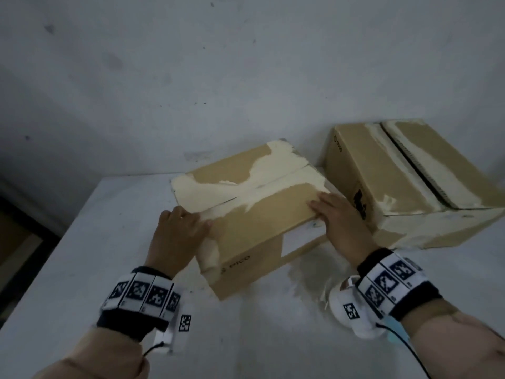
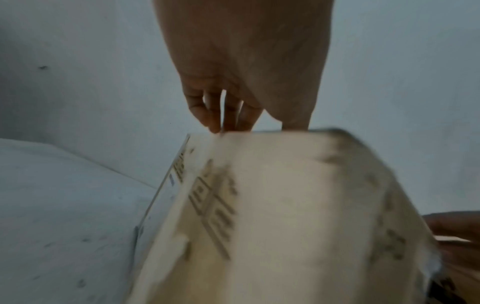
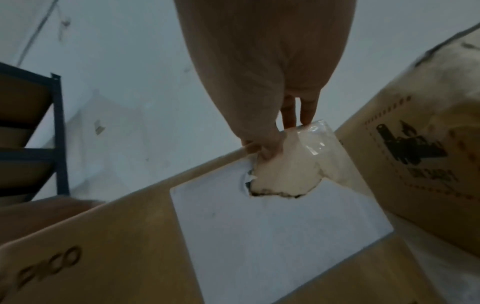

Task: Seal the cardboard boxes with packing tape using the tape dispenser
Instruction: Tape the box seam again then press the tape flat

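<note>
A small brown cardboard box (image 1: 273, 212) marked PICO lies on the white table (image 1: 82, 269), its two top flaps down and streaked with pale torn tape residue. My left hand (image 1: 177, 228) rests on the box's left end, thumb lying along the near flap. In the left wrist view its fingers (image 2: 202, 115) are nearly straight and touch the top edge of the box (image 2: 285, 205). My right hand (image 1: 333, 214) lies flat on the right corner. Its thumb (image 3: 267, 148) presses a crumpled patch of clear tape (image 3: 285, 174) on the side, above a white label (image 3: 272, 226).
A larger cardboard box (image 1: 404, 187) stands close to the right, its top flaps parted along a dark gap; it nearly touches my right hand. A plain wall runs behind. A dark metal shelf (image 3: 57, 123) stands to the left, and the table's left edge is near.
</note>
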A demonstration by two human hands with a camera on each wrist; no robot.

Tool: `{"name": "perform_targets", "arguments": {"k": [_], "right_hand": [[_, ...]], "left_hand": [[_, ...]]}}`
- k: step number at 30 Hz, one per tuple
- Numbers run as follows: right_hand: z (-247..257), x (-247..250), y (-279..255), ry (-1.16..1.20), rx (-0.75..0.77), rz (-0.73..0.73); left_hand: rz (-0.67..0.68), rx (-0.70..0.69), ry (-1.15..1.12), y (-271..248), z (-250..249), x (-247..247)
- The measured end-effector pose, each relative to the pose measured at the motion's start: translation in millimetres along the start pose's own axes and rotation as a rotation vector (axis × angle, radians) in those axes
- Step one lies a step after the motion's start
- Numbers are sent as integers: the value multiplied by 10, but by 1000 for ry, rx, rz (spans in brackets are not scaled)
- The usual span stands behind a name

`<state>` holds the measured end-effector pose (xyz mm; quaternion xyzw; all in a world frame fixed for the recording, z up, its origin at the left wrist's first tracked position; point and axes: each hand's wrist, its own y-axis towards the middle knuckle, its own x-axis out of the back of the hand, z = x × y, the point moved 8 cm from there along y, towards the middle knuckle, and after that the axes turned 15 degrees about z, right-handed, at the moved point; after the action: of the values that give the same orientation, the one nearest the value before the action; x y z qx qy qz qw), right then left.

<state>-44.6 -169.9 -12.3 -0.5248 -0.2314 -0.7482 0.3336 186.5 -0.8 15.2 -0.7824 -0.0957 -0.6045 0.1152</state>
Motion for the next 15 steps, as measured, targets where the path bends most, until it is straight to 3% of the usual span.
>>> {"name": "perform_targets", "arguments": {"k": [2, 4, 7, 10, 12, 15], "right_hand": [[-21, 89, 10, 22, -45, -3], [90, 102, -50, 9, -42, 9], [512, -79, -275, 80, 61, 131], [871, -344, -525, 110, 157, 338], [883, -379, -527, 148, 150, 385], [698, -340, -327, 202, 121, 374]], "left_hand": [[-172, -63, -89, -114, -5, 36], [-236, -153, -5, -168, -41, 15], [-221, -167, 44, -141, -16, -74], [-150, -46, -32, -121, 79, -236], [-90, 50, -119, -128, 156, -338], [-186, 37, -27, -170, 67, -277]]}}
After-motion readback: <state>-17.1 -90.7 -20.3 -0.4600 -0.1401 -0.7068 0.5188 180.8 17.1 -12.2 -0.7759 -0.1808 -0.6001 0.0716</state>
